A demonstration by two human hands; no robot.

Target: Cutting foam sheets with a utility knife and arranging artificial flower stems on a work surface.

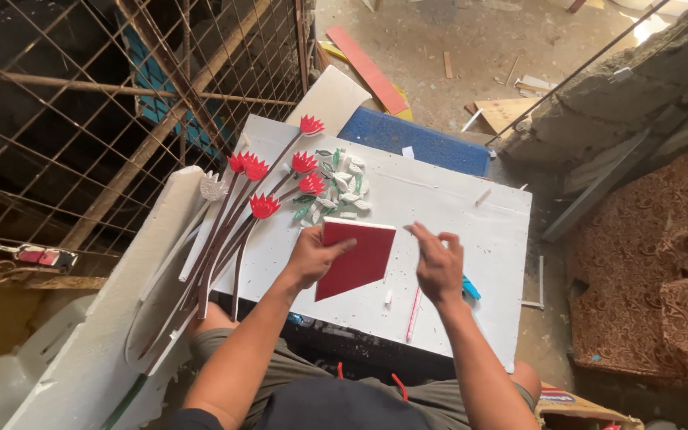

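Here, left hand (pixel 310 259) gripping red sheet (pixel 353 258), right hand (pixel 438 267) hovering

free: bare bench (pixel 471 231) right of centre | blocked: red flowers (pixel 268 187) left, leaf pieces (pixel 340 187) at far middle

The red sheet piece (pixel 353 259) in my left grip (pixel 312 256) is flat and thin, with a straight white top edge and a lower edge cut to a slanted point. I hold it by its left side, tilted up just above the white bench (pixel 439 199). Its red face is plain and unmarked.
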